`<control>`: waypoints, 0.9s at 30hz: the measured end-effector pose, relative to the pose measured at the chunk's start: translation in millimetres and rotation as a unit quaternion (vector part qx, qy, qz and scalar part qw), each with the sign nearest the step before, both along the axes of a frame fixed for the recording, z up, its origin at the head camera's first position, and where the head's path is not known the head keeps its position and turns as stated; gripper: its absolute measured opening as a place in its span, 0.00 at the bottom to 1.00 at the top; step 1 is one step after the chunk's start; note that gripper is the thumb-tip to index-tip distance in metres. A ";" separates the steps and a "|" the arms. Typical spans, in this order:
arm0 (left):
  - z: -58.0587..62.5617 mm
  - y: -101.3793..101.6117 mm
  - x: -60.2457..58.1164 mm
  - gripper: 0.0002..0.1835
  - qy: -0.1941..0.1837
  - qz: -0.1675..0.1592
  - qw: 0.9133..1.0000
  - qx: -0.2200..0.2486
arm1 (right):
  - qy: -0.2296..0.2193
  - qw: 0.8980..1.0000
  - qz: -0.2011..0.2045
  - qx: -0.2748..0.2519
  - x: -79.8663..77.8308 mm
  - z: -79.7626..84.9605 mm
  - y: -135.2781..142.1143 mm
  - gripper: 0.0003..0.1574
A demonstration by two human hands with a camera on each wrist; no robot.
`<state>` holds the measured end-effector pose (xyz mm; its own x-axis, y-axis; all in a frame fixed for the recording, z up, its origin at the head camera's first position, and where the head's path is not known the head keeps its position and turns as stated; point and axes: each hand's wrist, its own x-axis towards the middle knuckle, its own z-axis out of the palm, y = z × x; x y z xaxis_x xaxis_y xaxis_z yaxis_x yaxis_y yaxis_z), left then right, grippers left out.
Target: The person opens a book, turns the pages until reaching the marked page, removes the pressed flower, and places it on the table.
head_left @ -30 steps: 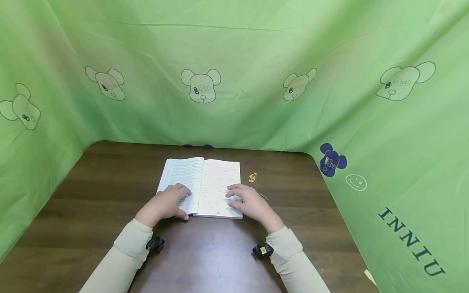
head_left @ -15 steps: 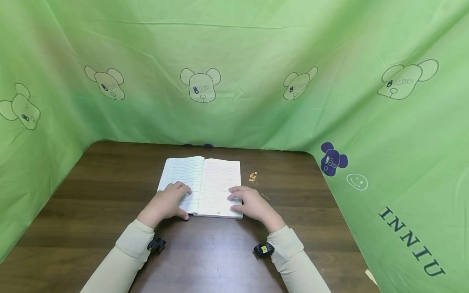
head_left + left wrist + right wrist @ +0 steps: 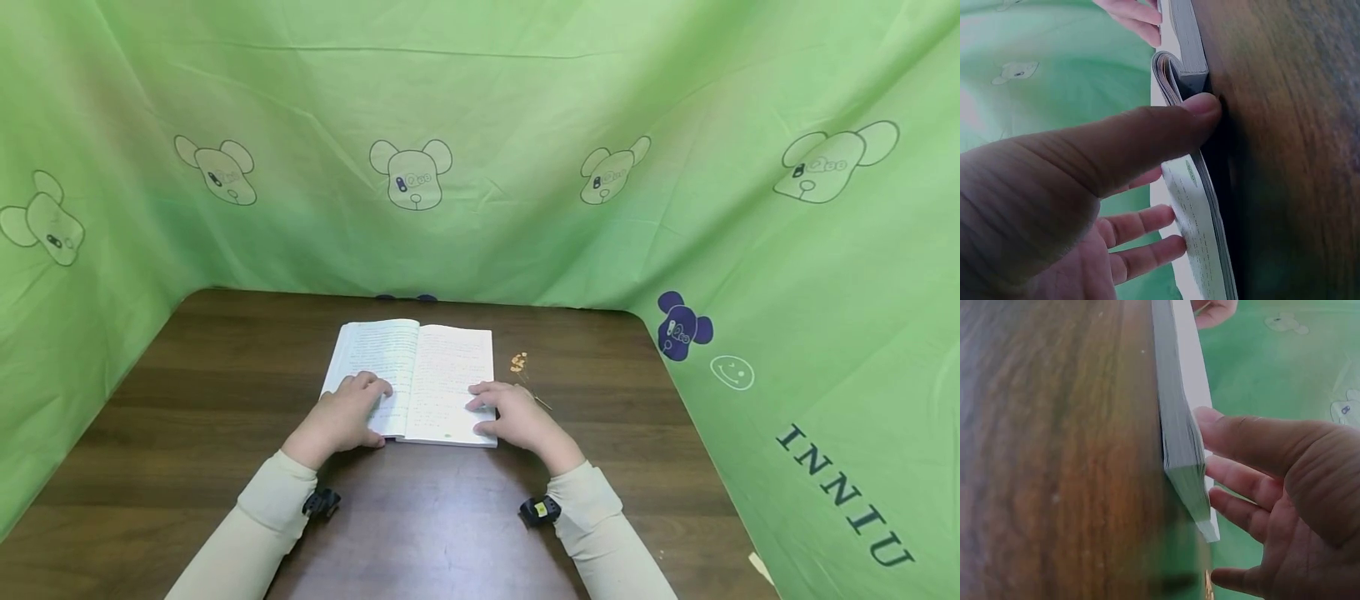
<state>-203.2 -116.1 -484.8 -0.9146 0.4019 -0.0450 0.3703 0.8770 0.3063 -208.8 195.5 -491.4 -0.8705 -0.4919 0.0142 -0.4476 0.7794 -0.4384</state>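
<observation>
An open book [image 3: 450,375] with printed pages lies on the table, its left page [image 3: 1188,206] bulging up toward the spine. My left hand [image 3: 341,417] rests over the lower left page with fingers spread and loosely bent, the thumb [image 3: 1154,134] lying at the book's near edge. On the other side, my right hand [image 3: 517,417] lies over the right page's outer edge. Its thumb and fingers [image 3: 1241,481] touch the paper lightly, above the thick block of pages [image 3: 1182,434]. Neither hand grips the book.
A dried sprig with yellow-orange blossoms [image 3: 518,362] lies on the dark wooden table [image 3: 225,375], right of the book. Green cloth [image 3: 480,100] printed with bear heads hangs around the table's back and sides. A pale scrap [image 3: 761,568] sits at the right edge.
My right hand has slid slightly toward the page's outer edge, and its fingers have shifted a little nearer to me. The left hand and the book stay nearly where they were.
</observation>
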 end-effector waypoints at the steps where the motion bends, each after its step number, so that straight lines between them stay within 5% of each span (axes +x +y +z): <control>1: 0.3 -0.2 0.0 0.38 0.000 -0.001 1.000 -0.001 | 0.001 1.000 -0.001 0.000 -0.3 -0.4 0.1 0.19; 21: -10.7 -8.5 9.6 0.39 0.047 -0.032 0.998 0.001 | 0.006 1.000 0.006 -0.001 0.3 -4.0 2.3 0.20; 27: -14.6 -12.7 11.5 0.42 0.050 -0.005 0.999 0.000 | 0.016 1.000 0.009 0.003 -0.3 -5.5 4.4 0.20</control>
